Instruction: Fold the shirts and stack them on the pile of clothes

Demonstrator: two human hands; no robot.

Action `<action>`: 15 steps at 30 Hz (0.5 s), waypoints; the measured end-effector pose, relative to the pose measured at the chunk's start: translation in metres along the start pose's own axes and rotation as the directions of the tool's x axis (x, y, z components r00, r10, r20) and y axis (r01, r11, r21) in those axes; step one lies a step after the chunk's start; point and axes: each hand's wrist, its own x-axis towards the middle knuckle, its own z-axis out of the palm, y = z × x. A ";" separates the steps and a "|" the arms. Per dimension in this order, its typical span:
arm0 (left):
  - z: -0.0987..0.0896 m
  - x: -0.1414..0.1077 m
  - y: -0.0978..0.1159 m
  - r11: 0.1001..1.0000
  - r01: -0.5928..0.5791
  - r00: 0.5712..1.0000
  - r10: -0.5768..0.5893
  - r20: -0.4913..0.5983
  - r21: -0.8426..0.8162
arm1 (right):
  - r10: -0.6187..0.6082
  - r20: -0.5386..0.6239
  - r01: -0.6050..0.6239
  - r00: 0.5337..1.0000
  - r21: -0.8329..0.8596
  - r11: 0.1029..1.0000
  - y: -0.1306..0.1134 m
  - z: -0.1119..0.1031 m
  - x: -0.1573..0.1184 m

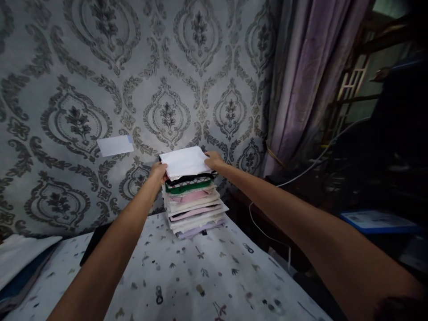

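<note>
A tall stack of folded clothes [194, 207] stands against the wall on the bed, with white, pink, green, black and lilac layers. On its top lies a folded white garment [187, 161]. My left hand [159, 171] grips the left edge of this top piece, thumb on the upper face. At its right edge my right hand [214, 160] pinches the cloth in the same way. The undersides of both hands and most of the fingers are hidden. Whether other layers are also within my grasp, I cannot tell.
A patterned white sheet [200, 272] covers the bed. More folded clothes [23, 263] lie at the left, near a dark flat object [96, 240]. A purple curtain [297, 89], a white cable [314, 160] and a blue-edged box [377, 221] are on the right.
</note>
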 end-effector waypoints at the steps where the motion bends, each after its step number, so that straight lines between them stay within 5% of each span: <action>1: -0.002 -0.003 0.005 0.999 -0.012 1.000 0.013 -0.021 0.046 | 0.005 -0.036 -0.006 0.999 -0.023 1.000 -0.004 0.000 -0.003; 4: -0.004 -0.011 0.021 0.894 -0.233 0.963 0.266 -0.034 0.382 | -0.169 -0.141 0.150 0.976 -0.132 0.980 -0.023 0.003 -0.006; 6: 0.002 -0.012 0.024 0.571 -0.429 0.864 0.485 0.133 0.700 | -0.371 -0.131 0.335 0.919 -0.231 0.913 -0.032 0.012 -0.001; 8: 0.012 -0.006 0.018 0.208 -0.485 0.825 0.431 0.366 0.849 | -0.432 -0.005 0.414 0.902 -0.274 0.868 -0.034 0.028 0.008; 9: 0.016 -0.001 0.012 0.127 -0.480 0.846 0.328 0.420 0.868 | -0.404 0.072 0.407 0.912 -0.271 0.872 -0.031 0.037 0.013; 12: 0.026 0.018 -0.009 0.085 -0.445 0.895 0.086 0.438 0.892 | -0.302 0.222 0.354 0.927 -0.257 0.899 -0.016 0.061 0.024; 15: 0.030 0.034 -0.020 0.210 -0.443 0.896 0.072 0.438 0.872 | -0.279 0.228 0.335 0.933 -0.262 0.905 -0.005 0.071 0.028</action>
